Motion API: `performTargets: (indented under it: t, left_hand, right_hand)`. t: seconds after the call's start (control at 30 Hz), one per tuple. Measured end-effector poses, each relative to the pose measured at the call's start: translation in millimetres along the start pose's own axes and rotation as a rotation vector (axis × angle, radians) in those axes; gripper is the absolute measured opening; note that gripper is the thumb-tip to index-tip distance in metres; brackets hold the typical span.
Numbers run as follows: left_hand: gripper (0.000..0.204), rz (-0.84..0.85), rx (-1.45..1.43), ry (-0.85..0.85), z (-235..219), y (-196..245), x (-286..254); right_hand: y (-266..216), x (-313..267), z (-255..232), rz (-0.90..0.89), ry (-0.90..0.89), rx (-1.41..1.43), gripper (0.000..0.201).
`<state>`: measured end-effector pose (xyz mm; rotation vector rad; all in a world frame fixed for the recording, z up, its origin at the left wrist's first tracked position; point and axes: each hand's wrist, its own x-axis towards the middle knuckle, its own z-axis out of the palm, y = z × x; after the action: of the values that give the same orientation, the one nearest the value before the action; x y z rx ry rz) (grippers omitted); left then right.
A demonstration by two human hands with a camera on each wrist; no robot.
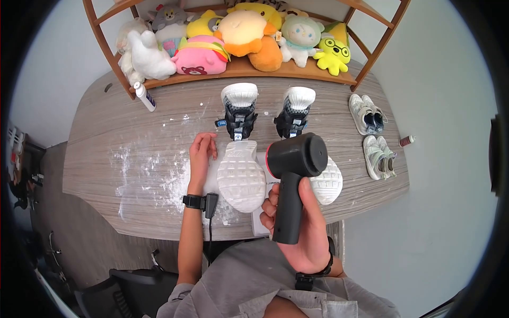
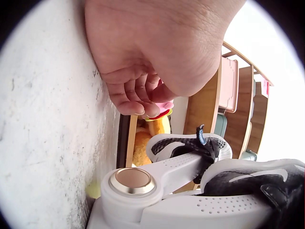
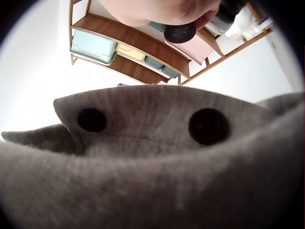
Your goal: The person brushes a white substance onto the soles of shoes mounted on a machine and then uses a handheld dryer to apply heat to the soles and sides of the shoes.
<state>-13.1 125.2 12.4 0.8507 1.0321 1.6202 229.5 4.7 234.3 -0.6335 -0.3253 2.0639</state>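
Right hand: nearest the head camera, the right hand [image 1: 299,233] is wrapped round the grip of a black handheld power tool [image 1: 294,175], held upright above the bench's near edge, its round head over the white sole.
Grey shirt: the grey buttoned shirt [image 3: 152,157] fills the right wrist view; only the tool's butt [image 3: 180,32] shows there.
Upturned shoe: a white shoe [image 1: 241,175] lies sole up near the middle of the near edge of the bench [image 1: 95,153], just left of the tool; a second white sole [image 1: 326,183] shows behind the tool.
Left hand: the left hand [image 1: 202,153] rests against the left side of the upturned shoe with fingers [image 2: 138,98] loosely curled, steadying it; I cannot tell whether it truly grips.
Doing it well: judging from this, keep the shoe braced and bring the tool's head down flat on the sole.
White powder: powder [image 1: 143,175] is spread over the left half.
Mounted shoes: two black and white shoes [image 1: 239,108] [image 1: 294,111] stand on stands farther back.
Spare pairs: two pairs of sneakers [image 1: 366,114] [image 1: 379,156] lie near the right edge.
Shelf: plush toys [image 1: 249,32] crowd the shelf [image 1: 297,74] at the far edge, a bottle [image 1: 144,96] beside it.
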Motion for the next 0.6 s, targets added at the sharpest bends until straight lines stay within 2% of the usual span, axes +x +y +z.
performTargets:
  t: [0.07,0.17,0.5,0.6]
  left_hand:
    - [0.023,-0.002,0.000,0.000,0.2,0.3,-0.6]
    - [0.023,-0.010,0.016,0.011,1.9,1.4,-1.0]
    - [0.023,-0.021,0.012,0.035,2.4,1.8,-1.5]
    - [0.022,-0.018,0.005,0.036,2.5,1.4,-1.2]
  right_hand:
    - [-1.1,1.3,3.7,-0.033,0.173,-0.075,0.049]
    - [-2.9,3.0,2.7,0.008,0.223,-0.061,0.049]
    - [4.6,15.9,-20.0,0.030,0.194,-0.099,0.048]
    - [8.3,10.0,-28.0,0.026,0.220,-0.226,0.048]
